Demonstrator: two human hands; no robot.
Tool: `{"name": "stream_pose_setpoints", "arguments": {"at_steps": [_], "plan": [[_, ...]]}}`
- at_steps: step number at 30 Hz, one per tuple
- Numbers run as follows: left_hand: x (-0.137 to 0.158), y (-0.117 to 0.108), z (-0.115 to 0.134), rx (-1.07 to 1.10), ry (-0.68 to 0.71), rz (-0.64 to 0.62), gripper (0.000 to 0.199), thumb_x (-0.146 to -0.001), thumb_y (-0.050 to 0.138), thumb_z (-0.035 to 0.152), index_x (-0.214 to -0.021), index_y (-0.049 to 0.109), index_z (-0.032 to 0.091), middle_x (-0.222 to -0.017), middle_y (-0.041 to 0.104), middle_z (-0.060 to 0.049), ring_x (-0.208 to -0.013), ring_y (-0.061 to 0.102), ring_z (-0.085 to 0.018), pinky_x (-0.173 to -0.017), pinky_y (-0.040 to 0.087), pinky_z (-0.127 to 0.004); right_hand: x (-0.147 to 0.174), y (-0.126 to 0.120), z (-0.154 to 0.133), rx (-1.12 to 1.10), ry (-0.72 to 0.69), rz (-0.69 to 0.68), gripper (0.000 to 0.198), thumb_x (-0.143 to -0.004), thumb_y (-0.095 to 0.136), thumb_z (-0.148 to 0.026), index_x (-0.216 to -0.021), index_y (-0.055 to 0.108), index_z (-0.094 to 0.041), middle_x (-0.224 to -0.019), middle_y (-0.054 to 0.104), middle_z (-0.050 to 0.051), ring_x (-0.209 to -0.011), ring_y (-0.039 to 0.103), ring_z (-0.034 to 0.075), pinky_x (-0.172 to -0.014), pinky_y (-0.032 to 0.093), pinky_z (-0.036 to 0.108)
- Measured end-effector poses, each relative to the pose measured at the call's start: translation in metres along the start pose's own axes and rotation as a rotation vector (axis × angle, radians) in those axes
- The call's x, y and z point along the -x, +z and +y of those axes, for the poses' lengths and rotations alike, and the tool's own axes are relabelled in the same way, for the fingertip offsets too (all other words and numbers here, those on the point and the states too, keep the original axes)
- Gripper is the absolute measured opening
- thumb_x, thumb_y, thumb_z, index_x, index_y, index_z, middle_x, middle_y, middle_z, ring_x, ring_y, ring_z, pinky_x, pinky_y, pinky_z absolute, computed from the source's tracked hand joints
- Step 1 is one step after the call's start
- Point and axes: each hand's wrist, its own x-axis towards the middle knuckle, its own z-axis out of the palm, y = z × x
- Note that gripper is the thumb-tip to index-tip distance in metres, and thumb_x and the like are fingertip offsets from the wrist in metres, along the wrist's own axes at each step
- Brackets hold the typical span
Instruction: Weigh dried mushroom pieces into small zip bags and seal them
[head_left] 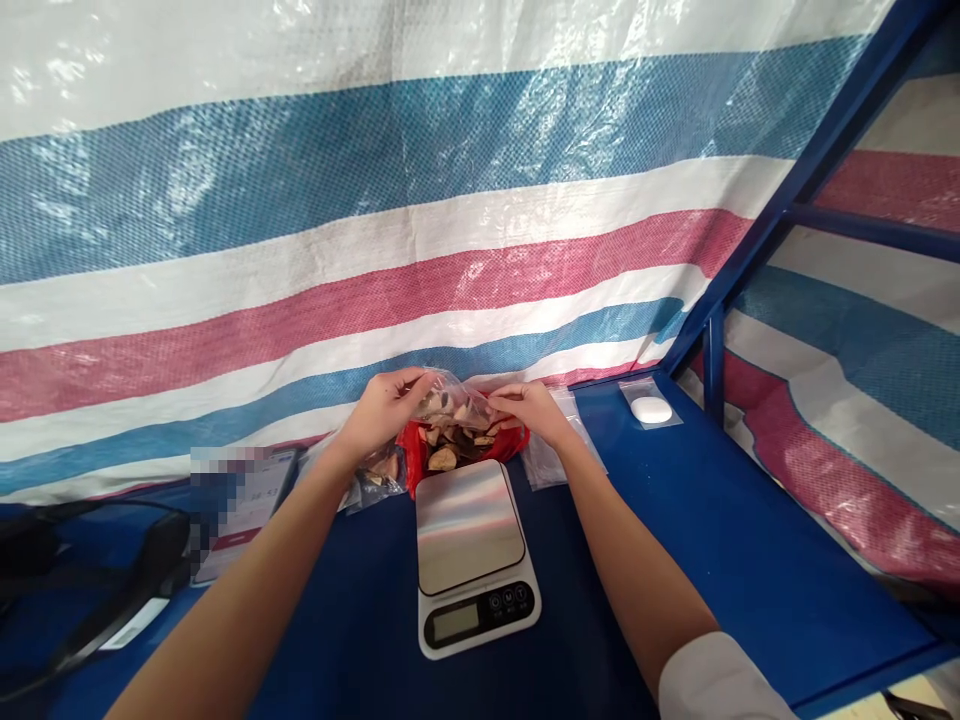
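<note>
Striped sheeting (375, 275) rises beyond the hands; a blue tabletop (675, 530) spreads beneath them. The left hand (388, 405) and right hand (534, 408) pinch a clear bag (450, 398) between them, over a red bag (412, 455) of dried slices (442, 458). The clear bag's contents, perhaps slices too, are hard to make out.

Left grip (381, 408) and right grip (537, 410) pinch, both arms (626, 540) stretched forward.

The blue counter (697, 520) is carrying a scale (471, 530), with a red bag (411, 455) of slices (442, 459) sitting just behind it. Clear bags (546, 462) are lying to both sides, a partly masked panel (256, 500) is lying farther left, and a pouch (631, 391) and white disc (651, 409) are resting near the far right corner.
</note>
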Motion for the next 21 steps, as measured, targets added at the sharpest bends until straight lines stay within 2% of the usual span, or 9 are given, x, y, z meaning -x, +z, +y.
{"name": "stream_pose_setpoints", "arguments": {"at_steps": [8, 16, 21], "plan": [[-0.001, 0.003, 0.000, 0.015, -0.020, 0.009, 0.049, -0.086, 0.058, 0.063, -0.087, 0.077, 0.018, -0.088, 0.077, -0.006, -0.083, 0.066, -0.025, -0.072, 0.050, -0.030, 0.002, 0.001, -0.002, 0.074, 0.019, -0.024, 0.010, -0.075, 0.076, -0.031, -0.077, 0.079, -0.021, -0.073, 0.077, 0.004, -0.072, 0.073, 0.022, -0.066, 0.063, 0.033], [0.007, 0.003, -0.019, 0.004, -0.062, -0.053, 0.050, -0.083, 0.060, 0.065, -0.090, 0.077, 0.019, -0.086, 0.077, -0.006, -0.076, 0.065, -0.023, -0.068, 0.047, -0.030, 0.003, -0.002, -0.002, 0.108, 0.037, 0.037, 0.008, -0.075, 0.074, -0.027, -0.072, 0.077, -0.020, -0.072, 0.077, 0.004, -0.069, 0.073, 0.021, -0.061, 0.061, 0.029], [0.008, 0.003, -0.022, -0.056, -0.039, -0.062, 0.052, -0.083, 0.056, 0.068, -0.075, 0.072, 0.019, -0.072, 0.071, -0.003, -0.065, 0.056, -0.018, -0.059, 0.041, -0.027, 0.002, 0.000, -0.001, 0.054, 0.033, 0.018, 0.012, -0.075, 0.077, -0.033, -0.076, 0.078, -0.020, -0.074, 0.078, 0.005, -0.070, 0.074, 0.020, -0.064, 0.062, 0.029]]}}
